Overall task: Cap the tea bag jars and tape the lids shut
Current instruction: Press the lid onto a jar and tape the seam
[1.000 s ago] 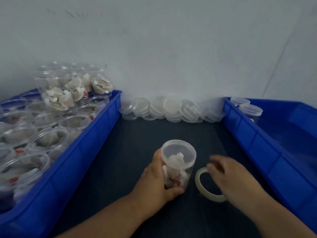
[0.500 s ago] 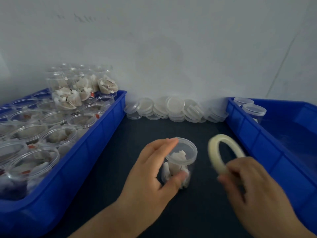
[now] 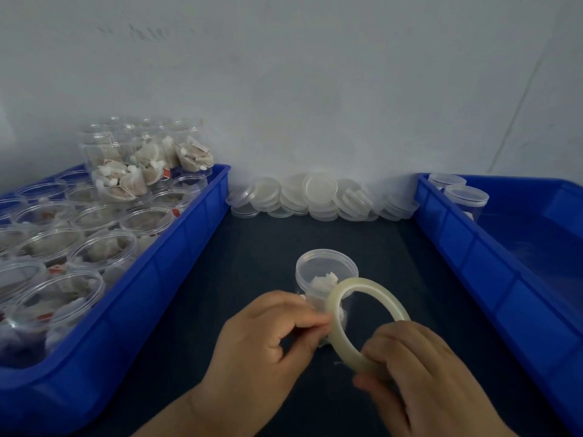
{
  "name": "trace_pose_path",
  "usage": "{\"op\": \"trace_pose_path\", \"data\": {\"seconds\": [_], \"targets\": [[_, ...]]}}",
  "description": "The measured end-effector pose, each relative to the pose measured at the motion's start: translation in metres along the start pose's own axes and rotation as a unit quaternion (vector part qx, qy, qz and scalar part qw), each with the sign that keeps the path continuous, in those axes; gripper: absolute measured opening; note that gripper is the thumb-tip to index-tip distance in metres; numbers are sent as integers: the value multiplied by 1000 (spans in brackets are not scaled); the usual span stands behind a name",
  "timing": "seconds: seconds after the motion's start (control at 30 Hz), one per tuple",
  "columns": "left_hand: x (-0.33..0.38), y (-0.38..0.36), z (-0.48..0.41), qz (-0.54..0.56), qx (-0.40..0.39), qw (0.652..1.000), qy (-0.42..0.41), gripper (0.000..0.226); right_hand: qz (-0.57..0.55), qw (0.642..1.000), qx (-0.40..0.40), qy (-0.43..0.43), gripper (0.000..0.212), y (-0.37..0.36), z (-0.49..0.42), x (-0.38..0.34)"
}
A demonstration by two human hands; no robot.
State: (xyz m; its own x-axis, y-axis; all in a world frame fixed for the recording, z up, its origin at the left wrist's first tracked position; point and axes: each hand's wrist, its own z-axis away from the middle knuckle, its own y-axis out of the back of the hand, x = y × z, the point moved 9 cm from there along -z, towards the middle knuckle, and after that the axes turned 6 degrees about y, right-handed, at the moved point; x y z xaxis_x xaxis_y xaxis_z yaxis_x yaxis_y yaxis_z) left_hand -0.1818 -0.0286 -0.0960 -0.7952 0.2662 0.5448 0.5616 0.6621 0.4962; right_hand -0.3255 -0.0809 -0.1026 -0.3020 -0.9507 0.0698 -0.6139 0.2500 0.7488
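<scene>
Fingers of the right hand [image 3: 426, 373] curl round a pale translucent tape ring [image 3: 344, 342] while those of the left hand [image 3: 268, 335] pinch its edge, just before the clear capped plastic jar [image 3: 326, 266] on the dark surface [image 3: 252, 247]; best to peel a long, unwrinkled end.

Jar [image 3: 326, 272]: lower half hidden behind the tape roll [image 3: 338, 326] and my left hand [image 3: 268, 339]. Roll's near arc is buried under the fingers of my right hand [image 3: 419, 373]. Left fingertips at the roll's edge are blurred; can't tell if they pinch a tape end. Left bin [image 3: 164, 279] runs off the left edge, right bin [image 3: 473, 260] off the right. Forearms cut at the bottom.
</scene>
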Motion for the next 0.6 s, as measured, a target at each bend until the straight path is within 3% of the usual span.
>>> {"op": "trace_pose_path", "data": {"seconds": [0.1, 0.17, 0.27, 0.37, 0.43, 0.6], "targets": [[4, -6, 6, 29, -2, 999, -25, 25, -21, 999, 25, -33, 40, 4, 2, 6], [-6, -15, 8, 118, -39, 992, 23, 50, -33, 998, 36, -40, 44, 6, 3, 6], [-16, -38, 9, 264, -157, 946, 101, 89, -41, 998, 47, -28, 30, 7, 3, 1], [-9, -40, 8, 320, -188, 924, 94, 103, -51, 997, 47, -26, 28, 7, 5, 0], [-5, -33, 7, 290, -153, 942, 70, 96, -54, 997, 43, -44, 29, 6, 5, 2], [4, -3, 5, 74, 3, 997, 15, 34, -59, 995, 46, -71, 34, 8, 4, 3]]}}
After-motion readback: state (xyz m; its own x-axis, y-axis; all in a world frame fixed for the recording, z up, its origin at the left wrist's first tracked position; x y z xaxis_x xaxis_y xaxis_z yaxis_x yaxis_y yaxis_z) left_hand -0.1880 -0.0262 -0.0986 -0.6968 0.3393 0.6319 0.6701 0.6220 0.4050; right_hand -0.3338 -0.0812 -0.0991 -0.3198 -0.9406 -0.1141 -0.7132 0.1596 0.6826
